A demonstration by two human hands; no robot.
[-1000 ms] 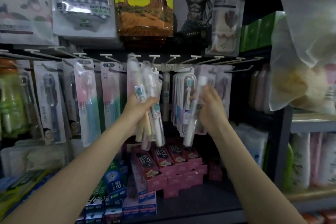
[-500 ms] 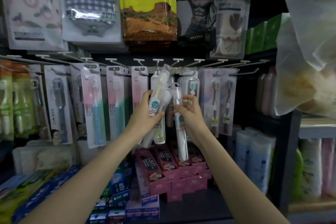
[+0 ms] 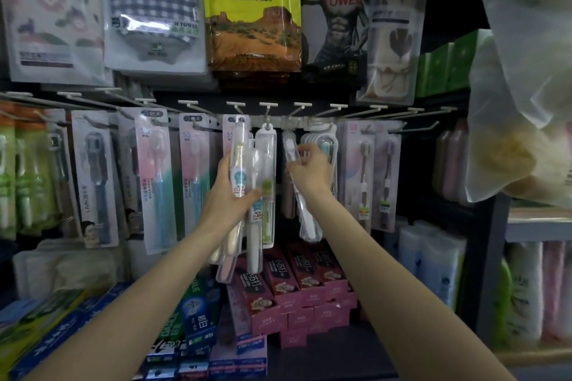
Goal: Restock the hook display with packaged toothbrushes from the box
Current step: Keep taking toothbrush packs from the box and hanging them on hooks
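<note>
Head view: the left hand (image 3: 230, 195) grips a bunch of packaged toothbrushes (image 3: 247, 189), its fingers curled round their middles. It holds them upright, close to the hooks, probably so the next one is ready to hang. One clear toothbrush case (image 3: 267, 164) beside the bunch already hangs from a hook (image 3: 266, 111), with the thumb touching it.

The right hand (image 3: 309, 173) pinches one single toothbrush pack (image 3: 298, 189), fingers closed on its top part. The pack tilts, with its top end lifted toward the row of hooks (image 3: 301, 108) in the middle. I think this pack is being lined up so its hole can slide onto a hook. The hole must meet the hook tip, so the hand has to go slowly.

More clear packs (image 3: 322, 145) hang just right of this hand. Pink toothpaste boxes (image 3: 297, 284) sit on the shelf below.

The box the toothbrushes come from is not in sight. The hole in the pack is too blurry to see. How many packs the left hand holds is hard to count, because they overlap.
</note>
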